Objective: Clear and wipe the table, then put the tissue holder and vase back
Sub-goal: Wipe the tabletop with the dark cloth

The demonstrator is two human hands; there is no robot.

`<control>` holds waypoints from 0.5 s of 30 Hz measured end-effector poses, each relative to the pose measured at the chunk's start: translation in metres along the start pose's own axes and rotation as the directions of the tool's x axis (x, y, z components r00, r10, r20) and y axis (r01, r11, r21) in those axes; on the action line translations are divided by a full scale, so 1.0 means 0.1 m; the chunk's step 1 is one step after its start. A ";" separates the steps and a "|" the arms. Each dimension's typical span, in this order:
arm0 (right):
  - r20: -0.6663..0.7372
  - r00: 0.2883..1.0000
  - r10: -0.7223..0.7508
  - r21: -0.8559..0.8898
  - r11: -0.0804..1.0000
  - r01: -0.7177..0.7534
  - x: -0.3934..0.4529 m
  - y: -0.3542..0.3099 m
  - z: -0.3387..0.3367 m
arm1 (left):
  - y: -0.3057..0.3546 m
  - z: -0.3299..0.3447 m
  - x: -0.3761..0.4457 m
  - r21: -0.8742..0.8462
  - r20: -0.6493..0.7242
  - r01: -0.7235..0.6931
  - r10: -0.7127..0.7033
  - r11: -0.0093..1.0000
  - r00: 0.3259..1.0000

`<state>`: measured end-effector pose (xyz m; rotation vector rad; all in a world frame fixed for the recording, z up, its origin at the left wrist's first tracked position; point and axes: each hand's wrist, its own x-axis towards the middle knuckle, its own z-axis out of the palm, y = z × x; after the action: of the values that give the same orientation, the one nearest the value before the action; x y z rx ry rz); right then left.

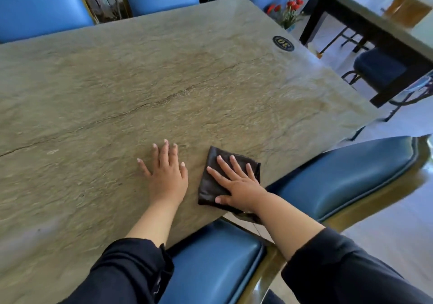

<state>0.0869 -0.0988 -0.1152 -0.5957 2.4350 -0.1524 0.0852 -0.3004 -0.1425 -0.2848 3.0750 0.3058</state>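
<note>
Stone-patterned table (164,81) stretches away forward and leftward from both hands, bare of clutter. Right hand (236,184) lies flat and spread on the folded dark cloth (210,186) at the near edge; left hand (167,175), just beside it, rests open, gripping nothing. Red-flowered vase (289,13) stands far forward-right, beyond the table.

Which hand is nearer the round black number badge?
Right. The right hand, flat on the dark folded cloth, lies below the round black number badge; the left hand rests further left.

The one camera sits on the person's head, looking forward and steeply down, close over the counter (164,74) near its edge.
</note>
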 end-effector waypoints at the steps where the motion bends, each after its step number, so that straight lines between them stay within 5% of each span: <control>1: 0.005 0.997 0.073 0.035 0.997 -0.073 -0.02 0.05 -0.01 | 0.10 0.00 -0.02 -0.031 -0.001 -0.072 0.072 0.997 0.997; 4: -0.048 0.954 0.295 0.184 0.942 -0.282 0.03 0.23 -0.09 | 0.45 0.05 -0.07 -0.066 0.019 -0.309 0.311 0.949 0.950; 8: -0.072 0.867 0.494 0.325 0.833 -0.448 0.22 0.45 -0.30 | 0.77 0.12 -0.04 -0.259 0.012 -0.206 0.216 0.944 0.976; 12: 0.041 0.959 0.281 0.233 0.931 -0.283 0.22 0.73 -0.63 | 1.04 0.06 0.12 -0.327 -0.163 -0.314 0.274 0.891 0.948; 15: -0.043 0.983 0.178 0.300 0.941 -0.157 0.17 1.18 -0.93 | 1.49 0.02 0.26 -0.300 -0.087 -0.407 0.400 0.863 0.913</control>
<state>-0.0252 -0.0041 -0.0789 -0.2519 2.4517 -0.4647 0.0323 -0.1606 -0.1170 0.3652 3.0698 0.8130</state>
